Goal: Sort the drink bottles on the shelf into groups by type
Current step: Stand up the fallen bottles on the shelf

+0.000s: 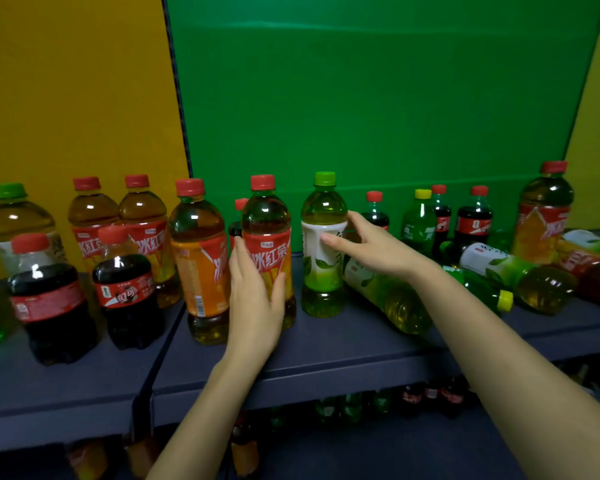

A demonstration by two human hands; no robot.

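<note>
Forearms (pixel 201 410), two, nearest us, reaching up onto the shelf (pixel 326 351). Left hand (pixel 257 289) wraps the upright red tea (pixel 265 249), mid-shelf. Right hand (pixel 368 247) clasps the green tea (pixel 323 268) just beside it, thumb in front, fingers behind. We judge: grip at the labels, lift straight, avoid the lying bottles (pixel 392 299). Wrists straight.

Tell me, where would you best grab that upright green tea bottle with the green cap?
Around the white-labelled middle of the upright green tea bottle, coming from its right, where the right hand is. It stands vertical, an iced tea bottle crowds its left, and a toppled green tea bottle lies by its lower right.
</note>
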